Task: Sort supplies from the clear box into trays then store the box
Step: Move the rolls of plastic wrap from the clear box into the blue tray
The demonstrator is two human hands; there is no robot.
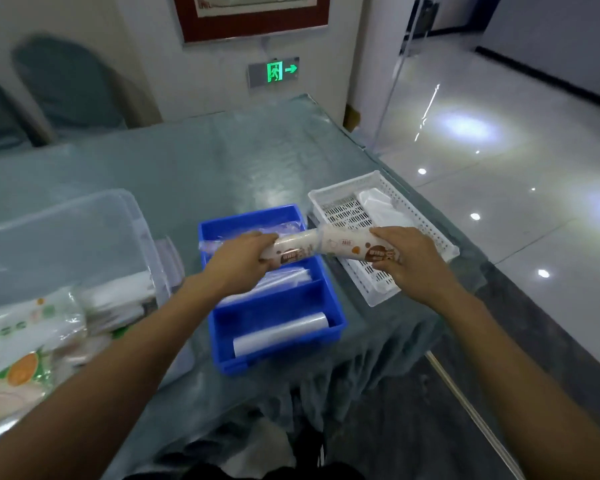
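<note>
Both hands hold rolls of plastic bags with brown-printed labels above the trays. My left hand [243, 259] grips one roll [293, 247] over the blue tray [336, 322]. My right hand [407, 261] grips a second roll [347, 244] over the near end of the white slotted tray [378, 180]. The two rolls meet end to end between the hands. The blue tray has compartments holding clear bags and a clear roll [281, 334]. The clear box [84, 216] stands at the left with several packs of bags [25, 344] inside.
A white folded bag [381, 206] lies in the white tray. The table [205, 161] has a teal cloth under a clear cover; its right edge runs just past the white tray, with shiny floor [499, 168] beyond. Chairs [66, 81] stand behind the table at the left.
</note>
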